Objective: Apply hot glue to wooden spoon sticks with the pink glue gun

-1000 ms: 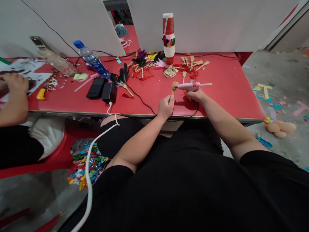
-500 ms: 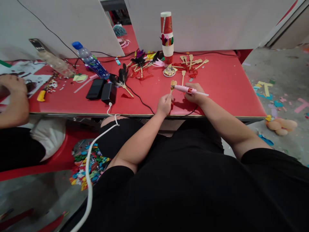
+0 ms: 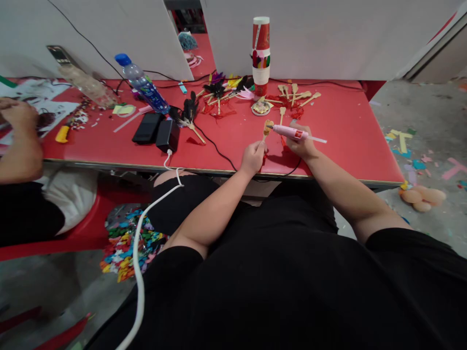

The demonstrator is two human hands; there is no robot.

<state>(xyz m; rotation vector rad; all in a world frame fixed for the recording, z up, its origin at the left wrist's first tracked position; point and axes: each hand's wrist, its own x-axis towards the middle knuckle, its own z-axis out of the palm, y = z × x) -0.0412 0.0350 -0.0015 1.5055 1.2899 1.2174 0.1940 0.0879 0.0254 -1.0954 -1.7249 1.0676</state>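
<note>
Head view: I count one pink glue gun (image 3: 292, 132), one held wooden stick (image 3: 266, 131) and one paper-cup stack (image 3: 260, 73), and on the wearer's side of that stack both forearms (image 3: 222, 204) angle inward, left hand (image 3: 254, 158) pinched on the stick's handle, right hand (image 3: 301, 141) wrapped round the gun, nozzle (image 3: 270, 127) at the stick's head.

Right of the wooden stick (image 3: 266, 130), the pink glue gun (image 3: 291, 131), nearly level a second earlier, had tilted, its rear end lower in view than its nozzle; the right hand (image 3: 299, 145) had shifted, showing beyond it too.
</note>
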